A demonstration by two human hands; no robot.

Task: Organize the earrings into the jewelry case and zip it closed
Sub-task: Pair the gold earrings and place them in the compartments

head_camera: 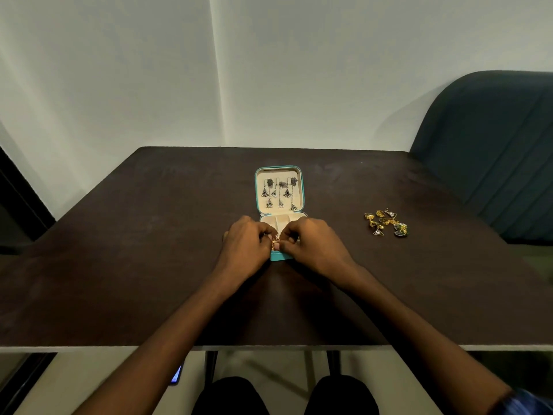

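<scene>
Head view looks down on both hands meeting over the near half of an open teal jewelry case (pixel 301 187) on the dark tabletop (pixel 149 235). The left hand (pixel 245 244) and the right hand (pixel 314 244) pinch one small gold earring (pixel 275 241) between their fingertips, so each grip is closed on that piece, working it just above the tray's front edge. Whether its post is already seated in the case I cannot tell; the fingers hide it.

Beyond the grip, the raised lid panel already carries a row of dark silver drop earrings (pixel 280 193) hanging in place. Just past the knuckles, the cream compartments (pixel 279 221) that show look bare. Well off to the right of the grip lies a loose pile of gold earrings (pixel 384 223), untouched on the tabletop.

My judgement: roughly halfway through. The silver set is stowed, one gold piece is in hand, the pile remains, and the zip is not yet closed.

No brand, label or writing can be read anywhere on the case or the jewelry.
</scene>
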